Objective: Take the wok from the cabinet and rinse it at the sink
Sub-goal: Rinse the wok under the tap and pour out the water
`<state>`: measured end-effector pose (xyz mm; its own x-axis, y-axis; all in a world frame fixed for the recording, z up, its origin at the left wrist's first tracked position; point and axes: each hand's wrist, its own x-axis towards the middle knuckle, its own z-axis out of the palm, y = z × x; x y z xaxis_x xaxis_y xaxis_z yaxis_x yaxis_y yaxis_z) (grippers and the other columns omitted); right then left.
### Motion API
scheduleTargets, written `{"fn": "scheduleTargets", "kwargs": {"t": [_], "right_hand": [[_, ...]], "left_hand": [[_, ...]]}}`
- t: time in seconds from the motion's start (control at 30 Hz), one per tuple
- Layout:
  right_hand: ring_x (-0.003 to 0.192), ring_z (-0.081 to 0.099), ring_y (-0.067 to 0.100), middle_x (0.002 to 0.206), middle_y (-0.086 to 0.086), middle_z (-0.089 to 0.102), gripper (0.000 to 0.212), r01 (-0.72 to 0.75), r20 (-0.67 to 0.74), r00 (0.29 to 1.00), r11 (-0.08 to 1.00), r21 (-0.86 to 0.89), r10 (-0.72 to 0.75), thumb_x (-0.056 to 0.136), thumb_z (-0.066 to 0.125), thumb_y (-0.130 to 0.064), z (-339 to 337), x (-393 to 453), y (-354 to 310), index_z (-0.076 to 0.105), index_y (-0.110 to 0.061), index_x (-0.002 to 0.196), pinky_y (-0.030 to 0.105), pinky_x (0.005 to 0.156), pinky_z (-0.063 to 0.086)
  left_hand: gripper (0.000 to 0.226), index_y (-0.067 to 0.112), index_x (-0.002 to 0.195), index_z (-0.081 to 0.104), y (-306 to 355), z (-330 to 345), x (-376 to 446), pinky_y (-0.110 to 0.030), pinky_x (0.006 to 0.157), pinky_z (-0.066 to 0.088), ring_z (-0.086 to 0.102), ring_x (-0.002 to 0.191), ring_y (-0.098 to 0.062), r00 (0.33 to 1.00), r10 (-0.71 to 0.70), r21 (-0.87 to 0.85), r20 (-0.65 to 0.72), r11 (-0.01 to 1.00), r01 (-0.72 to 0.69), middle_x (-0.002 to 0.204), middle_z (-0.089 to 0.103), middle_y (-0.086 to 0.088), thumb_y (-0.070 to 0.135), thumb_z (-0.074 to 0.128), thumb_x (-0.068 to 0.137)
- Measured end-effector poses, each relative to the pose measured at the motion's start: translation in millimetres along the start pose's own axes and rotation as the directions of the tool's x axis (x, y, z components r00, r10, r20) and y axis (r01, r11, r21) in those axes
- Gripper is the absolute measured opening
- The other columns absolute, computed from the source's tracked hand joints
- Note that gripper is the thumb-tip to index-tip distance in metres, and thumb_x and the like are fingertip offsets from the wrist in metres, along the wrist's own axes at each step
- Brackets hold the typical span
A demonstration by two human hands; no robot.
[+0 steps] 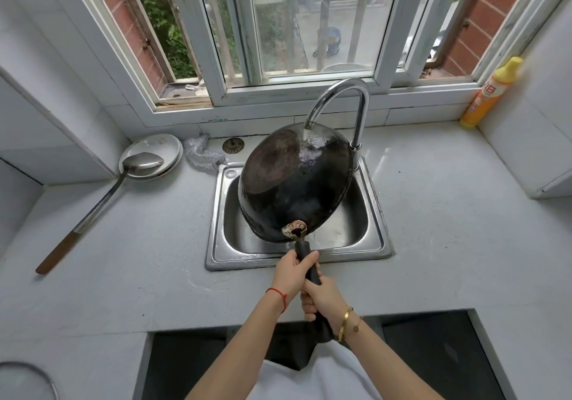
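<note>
A black wok [294,183] is turned bottom up and tilted over the steel sink [374,238]. Water runs from the chrome tap [340,96] onto the far part of its underside. Both hands hold the wok's black handle [311,271] at the sink's front edge. My left hand [294,271] grips the handle nearer the wok, a red string on its wrist. Just behind it, my right hand [323,299] grips the lower end, with gold bracelets on its wrist.
A long metal ladle [102,195] rests on white plates [164,145] at the back left. A steel scourer [201,155] and a sink strainer [233,145] lie behind the sink. An orange detergent bottle [492,93] stands at the back right. A glass lid [28,381] shows at the bottom left.
</note>
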<state>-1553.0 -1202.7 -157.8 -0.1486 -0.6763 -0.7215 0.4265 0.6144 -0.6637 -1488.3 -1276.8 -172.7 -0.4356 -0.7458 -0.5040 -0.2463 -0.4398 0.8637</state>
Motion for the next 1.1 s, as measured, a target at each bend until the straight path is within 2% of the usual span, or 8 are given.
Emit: {"fn": "scheduleTargets", "kwargs": {"t": [0.13, 0.43, 0.8, 0.97, 1.1], "right_hand": [[0.036, 0.033, 0.011, 0.046, -0.001, 0.035, 0.030, 0.004, -0.009, 1.000, 1.000, 0.022, -0.004, 0.095, 0.056, -0.023, -3, -3, 0, 0.042, -0.014, 0.070, 0.019, 0.036, 0.032], [0.037, 0.035, 0.012, 0.047, -0.001, 0.037, 0.033, 0.016, -0.021, 1.000, 1.000, 0.014, -0.016, 0.096, 0.055, -0.024, -7, 0, -6, 0.044, -0.013, 0.067, 0.020, 0.037, 0.033], [0.037, 0.035, 0.012, 0.048, 0.000, 0.037, 0.030, 0.011, 0.002, 1.000, 1.000, -0.011, -0.011, 0.097, 0.053, -0.022, 2, 4, -13, 0.043, -0.012, 0.070, 0.020, 0.037, 0.034], [0.038, 0.035, 0.012, 0.048, 0.001, 0.037, 0.031, 0.004, -0.006, 1.000, 0.999, -0.034, -0.004, 0.095, 0.054, -0.019, 3, -1, -6, 0.042, -0.013, 0.067, 0.020, 0.037, 0.033], [0.036, 0.036, 0.012, 0.046, -0.001, 0.038, 0.030, 0.003, 0.001, 1.000, 0.999, -0.052, -0.003, 0.096, 0.054, -0.019, 5, -7, -1, 0.043, -0.013, 0.068, 0.020, 0.037, 0.035]], "left_hand": [[0.023, 0.010, 0.097, 0.056, 1, 4, -1, -0.042, 0.082, 0.060, 0.070, 0.075, -0.020, 1.000, 0.004, 0.020, 0.008, 1.000, -0.004, 0.081, 0.069, -0.006, 0.029, 0.065, 0.091], [0.023, 0.009, 0.099, 0.056, 8, 8, 4, -0.032, 0.077, 0.059, 0.070, 0.075, -0.017, 1.000, 0.023, 0.032, 0.017, 0.999, -0.024, 0.080, 0.070, -0.004, 0.029, 0.063, 0.092], [0.025, 0.009, 0.099, 0.057, 10, -3, 7, -0.041, 0.084, 0.059, 0.071, 0.077, -0.019, 1.000, 0.005, -0.017, -0.001, 1.000, -0.005, 0.084, 0.070, -0.006, 0.030, 0.065, 0.091], [0.020, 0.008, 0.096, 0.057, 6, -2, -3, -0.032, 0.076, 0.060, 0.070, 0.075, -0.018, 1.000, 0.010, -0.034, -0.008, 0.999, -0.010, 0.082, 0.069, -0.006, 0.027, 0.063, 0.092], [0.020, 0.008, 0.096, 0.058, 1, -5, -11, -0.029, 0.075, 0.059, 0.070, 0.076, -0.018, 1.000, 0.009, -0.027, -0.012, 1.000, -0.009, 0.082, 0.069, -0.007, 0.028, 0.063, 0.092]]}}
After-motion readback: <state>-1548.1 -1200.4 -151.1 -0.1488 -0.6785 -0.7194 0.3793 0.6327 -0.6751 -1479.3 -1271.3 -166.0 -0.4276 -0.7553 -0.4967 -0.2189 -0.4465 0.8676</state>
